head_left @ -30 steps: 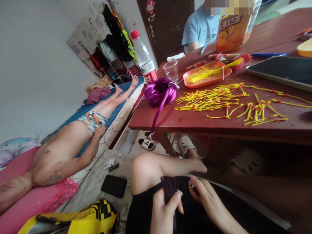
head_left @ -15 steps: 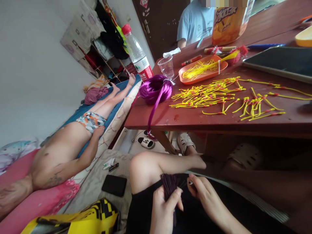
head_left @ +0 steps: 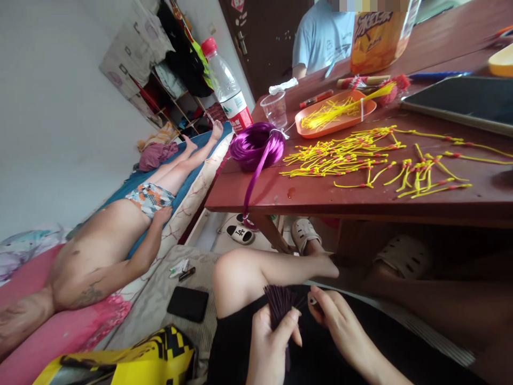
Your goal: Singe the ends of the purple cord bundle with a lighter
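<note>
While your left hand (head_left: 269, 338) closes firmly around dark purple cord bundle (head_left: 277, 305) above black-clad lap (head_left: 236, 353), right hand (head_left: 335, 316) curls just beside, cannot tell whether holding anything; purple cord coil (head_left: 249, 154) sits on red table (head_left: 260, 197), near knotted yellow cords (head_left: 347, 149).

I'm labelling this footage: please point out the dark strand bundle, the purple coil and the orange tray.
Dark strand bundle (head_left: 278, 306), head view: fanned upper end.
Purple coil (head_left: 249, 153), head view: front side.
Orange tray (head_left: 331, 130), head view: near wall.
</note>
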The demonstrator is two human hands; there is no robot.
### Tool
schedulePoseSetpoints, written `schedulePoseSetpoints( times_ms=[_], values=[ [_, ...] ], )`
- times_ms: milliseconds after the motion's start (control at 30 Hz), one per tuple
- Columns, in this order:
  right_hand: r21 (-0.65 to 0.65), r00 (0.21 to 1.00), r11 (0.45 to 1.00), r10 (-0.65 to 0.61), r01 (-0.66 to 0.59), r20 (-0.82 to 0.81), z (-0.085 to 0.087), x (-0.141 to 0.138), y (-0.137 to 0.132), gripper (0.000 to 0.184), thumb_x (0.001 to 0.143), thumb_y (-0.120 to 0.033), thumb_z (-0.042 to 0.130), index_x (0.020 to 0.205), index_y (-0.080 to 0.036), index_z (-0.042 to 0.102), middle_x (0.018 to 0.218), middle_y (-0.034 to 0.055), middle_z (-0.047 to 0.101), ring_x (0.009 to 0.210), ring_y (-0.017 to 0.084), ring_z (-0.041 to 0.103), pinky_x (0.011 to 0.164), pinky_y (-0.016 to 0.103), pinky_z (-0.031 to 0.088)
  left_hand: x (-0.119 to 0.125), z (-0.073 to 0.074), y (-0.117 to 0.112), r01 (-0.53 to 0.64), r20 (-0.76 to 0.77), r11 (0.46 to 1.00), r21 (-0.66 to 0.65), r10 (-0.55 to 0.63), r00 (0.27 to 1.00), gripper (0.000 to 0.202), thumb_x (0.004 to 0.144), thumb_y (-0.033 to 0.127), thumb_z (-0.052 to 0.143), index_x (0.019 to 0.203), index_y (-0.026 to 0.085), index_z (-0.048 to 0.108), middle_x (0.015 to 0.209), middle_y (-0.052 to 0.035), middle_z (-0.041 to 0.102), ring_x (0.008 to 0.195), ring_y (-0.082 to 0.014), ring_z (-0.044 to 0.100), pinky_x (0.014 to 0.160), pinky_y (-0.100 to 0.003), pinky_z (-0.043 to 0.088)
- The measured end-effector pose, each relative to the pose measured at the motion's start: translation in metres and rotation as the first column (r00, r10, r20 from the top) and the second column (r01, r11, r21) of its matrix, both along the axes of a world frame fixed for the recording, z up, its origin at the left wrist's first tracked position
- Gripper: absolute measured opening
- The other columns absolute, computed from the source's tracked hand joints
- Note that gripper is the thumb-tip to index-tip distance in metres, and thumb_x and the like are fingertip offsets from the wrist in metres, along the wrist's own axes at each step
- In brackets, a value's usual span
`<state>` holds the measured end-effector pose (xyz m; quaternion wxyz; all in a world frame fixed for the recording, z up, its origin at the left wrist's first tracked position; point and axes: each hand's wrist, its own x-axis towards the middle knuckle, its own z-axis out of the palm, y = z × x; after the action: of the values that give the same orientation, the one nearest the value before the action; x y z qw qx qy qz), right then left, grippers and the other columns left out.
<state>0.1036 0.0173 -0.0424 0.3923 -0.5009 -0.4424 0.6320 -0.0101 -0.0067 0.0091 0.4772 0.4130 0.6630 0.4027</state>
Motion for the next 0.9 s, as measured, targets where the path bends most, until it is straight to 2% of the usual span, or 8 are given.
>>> schedulePoseSetpoints(
  times_ms=[200, 300, 433, 500, 567, 700, 800, 900],
  values=[
    [-0.064, 0.995, 0.996, -0.059, 0.054, -0.077, 0.0, 0.0, -0.001, 0.044, 0.076, -0.053, 0.04, 0.047, -0.02, 0.035, 0.049, -0.0048, 0.033, 0.048, 0.012, 0.031, 0.048, 0.024, 0.028, -0.003, -0.006, -0.001, 0.008, -0.005, 1.0, -0.022, -0.008, 1.0, 0.033, 0.07, 0.038, 0.057, 0.042, 0.021, 0.056, 0.038, 0.0022, 0.057, 0.043, -0.0167, 0.054, 0.052, -0.029, 0.043],
    [-0.159, 0.955, 0.986, -0.008, -0.041, -0.296, -0.002, -0.001, 0.001, 0.047, 0.077, -0.053, 0.039, 0.045, -0.02, 0.034, 0.045, -0.0069, 0.027, 0.043, 0.009, 0.024, 0.043, 0.023, 0.023, -0.005, -0.01, -0.005, 0.011, -0.008, 0.999, -0.039, -0.011, 1.0, 0.025, 0.078, 0.035, 0.051, 0.064, 0.017, 0.062, 0.062, 0.0015, 0.064, 0.057, -0.0151, 0.058, 0.059, -0.029, 0.047],
    [-0.314, 0.687, 0.916, -0.061, -0.251, -0.724, 0.003, 0.0, 0.009, 0.047, 0.08, -0.054, 0.027, 0.057, -0.018, 0.046, 0.047, -0.0059, 0.035, 0.043, 0.01, 0.032, 0.047, 0.023, 0.032, -0.007, -0.014, -0.012, -0.029, -0.02, 0.998, -0.052, 0.028, 0.999, 0.022, 0.081, 0.029, 0.047, 0.098, 0.018, 0.056, 0.103, -0.0032, 0.058, 0.086, -0.022, 0.056, 0.07, -0.037, 0.048],
    [-0.325, 0.579, 0.9, -0.105, -0.291, -0.808, 0.008, 0.005, 0.014, 0.041, 0.08, -0.053, 0.03, 0.068, -0.019, 0.051, 0.057, -0.0012, 0.049, 0.054, 0.014, 0.047, 0.06, 0.028, 0.04, -0.008, -0.016, -0.015, -0.052, -0.025, 0.997, -0.055, 0.05, 0.998, 0.024, 0.082, 0.027, 0.048, 0.103, 0.018, 0.053, 0.108, -0.0054, 0.055, 0.088, -0.0214, 0.056, 0.072, -0.039, 0.048],
    [-0.315, 0.541, 0.906, -0.122, -0.281, -0.832, 0.015, 0.013, 0.019, 0.038, 0.08, -0.05, 0.031, 0.074, -0.02, 0.053, 0.07, 0.0029, 0.057, 0.069, 0.018, 0.054, 0.071, 0.032, 0.041, -0.009, -0.017, -0.015, -0.067, -0.028, 0.996, -0.058, 0.065, 0.997, 0.024, 0.082, 0.026, 0.047, 0.105, 0.019, 0.052, 0.11, -0.0066, 0.054, 0.088, -0.0193, 0.056, 0.073, -0.038, 0.047],
    [-0.243, 0.571, 0.949, -0.088, -0.202, -0.817, 0.034, 0.028, 0.028, 0.043, 0.083, -0.05, 0.025, 0.079, -0.02, 0.055, 0.082, 0.0069, 0.062, 0.087, 0.022, 0.056, 0.081, 0.036, 0.038, -0.012, -0.016, -0.01, -0.066, -0.021, 0.996, -0.056, 0.065, 0.998, 0.021, 0.081, 0.03, 0.047, 0.094, 0.017, 0.057, 0.092, -0.0033, 0.061, 0.074, -0.0167, 0.058, 0.065, -0.033, 0.048],
    [-0.178, 0.654, 0.971, -0.032, -0.158, -0.756, 0.051, 0.034, 0.034, 0.047, 0.082, -0.053, 0.022, 0.082, -0.021, 0.056, 0.083, 0.008, 0.063, 0.09, 0.024, 0.056, 0.084, 0.039, 0.038, -0.013, -0.013, -0.006, -0.052, -0.003, 0.998, -0.044, 0.052, 0.999, 0.022, 0.075, 0.035, 0.056, 0.074, 0.014, 0.063, 0.048, 0.0023, 0.058, 0.045, -0.0115, 0.05, 0.053, -0.026, 0.042],
    [-0.027, 0.81, 0.997, 0.044, -0.073, -0.585, 0.069, 0.045, 0.033, 0.041, 0.082, -0.05, 0.027, 0.082, -0.022, 0.057, 0.081, 0.0064, 0.065, 0.085, 0.023, 0.059, 0.08, 0.039, 0.042, -0.013, -0.007, -0.005, -0.075, 0.016, 0.997, -0.01, 0.075, 0.997, 0.024, 0.068, 0.036, 0.061, 0.059, 0.014, 0.061, 0.033, 0.0043, 0.048, 0.04, -0.011, 0.043, 0.052, -0.025, 0.037]
  ],
)
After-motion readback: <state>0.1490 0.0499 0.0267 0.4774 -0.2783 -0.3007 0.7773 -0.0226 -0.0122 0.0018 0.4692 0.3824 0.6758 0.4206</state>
